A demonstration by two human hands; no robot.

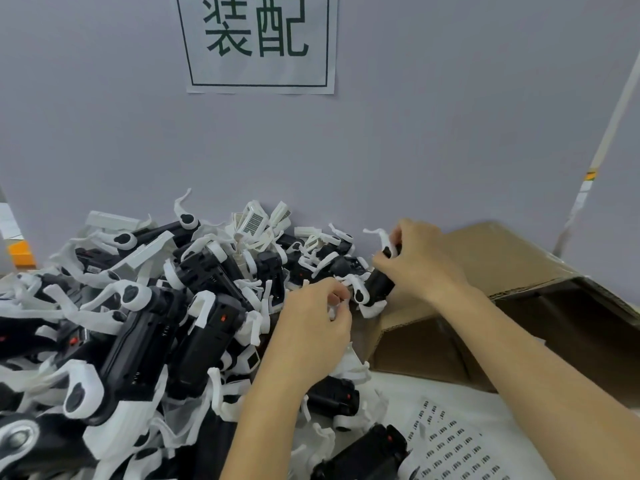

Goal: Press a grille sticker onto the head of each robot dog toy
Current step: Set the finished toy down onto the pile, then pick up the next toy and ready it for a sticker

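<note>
Between the two hands, over the edge of a cardboard box [485, 258], one robot dog toy [375, 285] is being worked on. The right hand [420, 261] has its fingers curled round the toy's black body and holds it up, white legs dangling below. The left hand [311, 327], just beside it, has thumb and fingertips pinched together at the toy's near end; something small and pale sits in that pinch, too small to name, though by the task it is likely a grille sticker.

Below the right forearm lies a sticker sheet [453, 445] with many rows of small dark stickers on it, so plenty remain to be placed. To the left of the left hand a big pile of robot dog toys [145, 323] covers the surface, black bodies and white legs tangled together. Most lie belly up, heads hidden, so I cannot tell which carry a sticker; one white head [252, 221] at the far side of the pile shows a dark grille patch. Judging by sheet and pile, much of the job looks left.
</note>
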